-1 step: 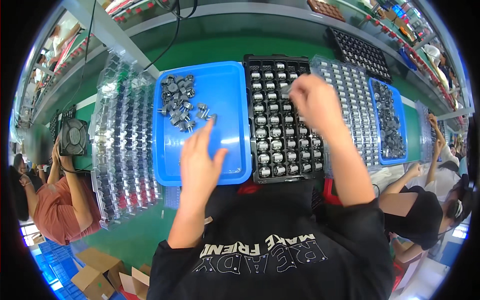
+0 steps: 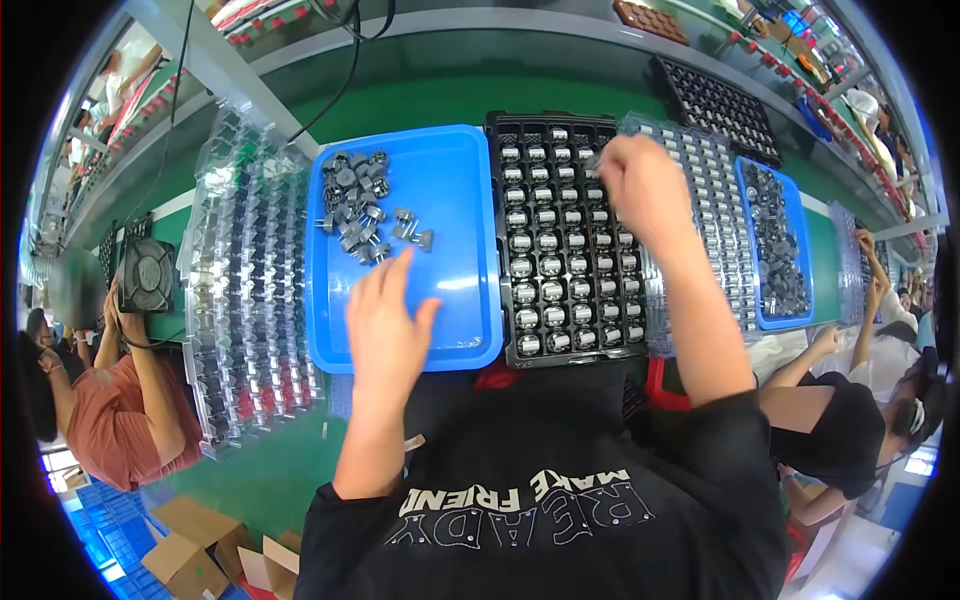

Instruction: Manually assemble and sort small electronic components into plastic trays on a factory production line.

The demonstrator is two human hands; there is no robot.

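Note:
My left hand (image 2: 388, 325) is over the blue tray (image 2: 455, 355), fingers spread and holding nothing. Just beyond its fingertips lies a grey part with metal pins (image 2: 424, 240), beside a pile of similar grey parts (image 2: 352, 195). My right hand (image 2: 645, 190) is raised over the far right side of the black tray (image 2: 575, 357), its fingers pinched together. What sits between them, if anything, I cannot make out. Rows of small silver cylindrical parts (image 2: 550, 265) fill pockets of that black tray. My right forearm hides part of the clear tray beside it.
Stacked clear plastic trays (image 2: 245, 290) stand on the left. A clear tray with silver parts (image 2: 725, 230) lies on the right, then a second blue tray (image 2: 785, 320) of grey parts. Another black tray (image 2: 720, 105) is farther back. Co-workers sit at both sides; a black fan (image 2: 148, 272) stands left.
My right hand has moved slightly up and to the right over the black tray. My left hand has drawn back toward me, away from the grey part by its fingertips.

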